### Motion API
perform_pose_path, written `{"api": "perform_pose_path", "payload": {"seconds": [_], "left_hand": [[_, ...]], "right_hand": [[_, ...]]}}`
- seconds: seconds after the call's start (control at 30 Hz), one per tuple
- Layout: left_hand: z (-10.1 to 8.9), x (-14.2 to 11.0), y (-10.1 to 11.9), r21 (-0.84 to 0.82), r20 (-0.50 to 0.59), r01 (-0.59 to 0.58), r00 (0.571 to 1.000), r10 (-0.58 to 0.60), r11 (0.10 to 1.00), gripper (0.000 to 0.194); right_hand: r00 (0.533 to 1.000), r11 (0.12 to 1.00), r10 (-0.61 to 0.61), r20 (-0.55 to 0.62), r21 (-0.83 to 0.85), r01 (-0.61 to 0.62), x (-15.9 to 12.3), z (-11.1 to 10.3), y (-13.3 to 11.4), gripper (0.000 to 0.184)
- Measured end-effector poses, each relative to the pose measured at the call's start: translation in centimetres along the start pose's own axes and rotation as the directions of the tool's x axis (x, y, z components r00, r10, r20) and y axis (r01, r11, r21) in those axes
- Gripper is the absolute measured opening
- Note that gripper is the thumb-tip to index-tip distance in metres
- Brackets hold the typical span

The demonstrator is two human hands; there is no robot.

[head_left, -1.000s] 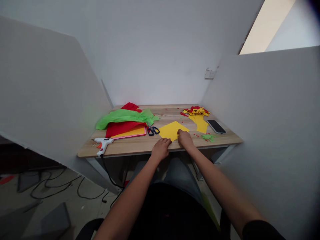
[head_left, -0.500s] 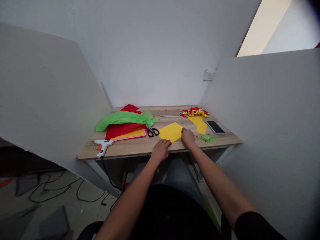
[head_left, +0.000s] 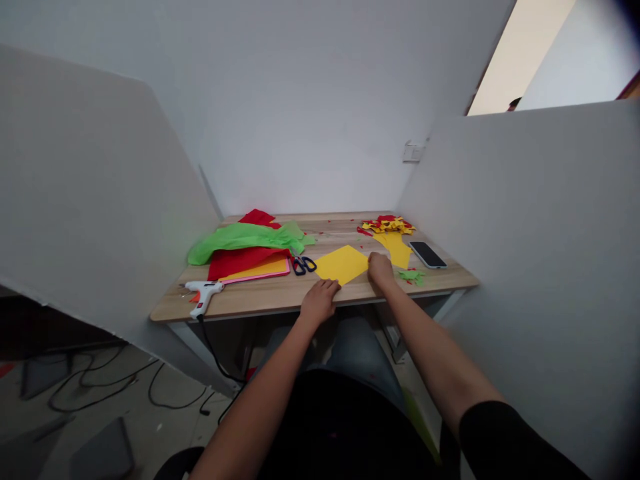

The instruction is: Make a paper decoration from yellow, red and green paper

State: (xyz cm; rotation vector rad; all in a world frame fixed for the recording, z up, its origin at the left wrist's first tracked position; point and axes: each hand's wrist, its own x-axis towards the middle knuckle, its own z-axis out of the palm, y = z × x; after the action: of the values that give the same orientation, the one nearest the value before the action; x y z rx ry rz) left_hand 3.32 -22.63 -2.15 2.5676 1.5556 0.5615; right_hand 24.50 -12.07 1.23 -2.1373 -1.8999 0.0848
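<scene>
A flat yellow sheet of paper [head_left: 343, 263] lies slantwise on the desk in front of me. My left hand [head_left: 320, 301] is at its near corner, with the fingers closed on the edge. At the sheet's right corner, my right hand [head_left: 381, 271] is closed in a pinch, its fingertips partly hidden. Just left of the sheet rest dark-handled scissors [head_left: 304, 265]. To the right of my right hand are small green paper scraps [head_left: 413, 276] and a cut yellow piece [head_left: 397, 249].
On the left of the wooden desk [head_left: 280, 297] are a white glue gun [head_left: 204, 293] with a cord, green crepe paper [head_left: 245, 239] and red material [head_left: 225, 263] over coloured sheets. A phone [head_left: 427, 255] and a red-and-yellow scrap pile [head_left: 390, 225] lie right. Partitions stand on both sides.
My right hand has shifted slightly right along the sheet's right corner. The left hand stays at the near corner. The whole view has moved a little.
</scene>
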Motion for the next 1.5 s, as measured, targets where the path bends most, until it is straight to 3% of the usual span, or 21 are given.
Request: {"api": "perform_pose_path", "payload": {"seconds": [0.47, 0.77, 1.03, 1.27, 1.5], "left_hand": [[0.1, -0.3, -0.1, 0.017, 0.007, -0.001, 1.0, 0.001, 1.0, 0.053], [-0.3, 0.9, -0.4, -0.025, 0.062, -0.012, 0.998, 0.013, 1.0, 0.059], [0.0, 2.9, 0.9, -0.157, 0.056, -0.041, 0.997, 0.051, 0.987, 0.05], [-0.9, 3.8, -1.8, -0.138, -0.026, -0.012, 1.0, 0.008, 0.99, 0.029], [-0.6, 4.1, -2.2, -0.038, 0.035, -0.034, 0.999, 0.035, 0.999, 0.038]], "right_hand": [[0.999, 0.999, -0.045, -0.008, 0.012, 0.045, 1.9, -0.4, 1.6, 0.034], [0.965, 0.97, -0.237, -0.116, 0.034, 0.242, -2.3, 2.2, -0.9, 0.03], [0.94, 0.939, -0.341, -0.031, 0.041, 0.342, -3.6, 3.2, -2.2, 0.033], [0.934, 0.931, -0.355, 0.028, 0.104, 0.35, -1.6, 4.1, -1.5, 0.04], [0.891, 0.862, -0.454, 0.001, 0.255, 0.439, 1.0, 4.3, 0.8, 0.037]]}}
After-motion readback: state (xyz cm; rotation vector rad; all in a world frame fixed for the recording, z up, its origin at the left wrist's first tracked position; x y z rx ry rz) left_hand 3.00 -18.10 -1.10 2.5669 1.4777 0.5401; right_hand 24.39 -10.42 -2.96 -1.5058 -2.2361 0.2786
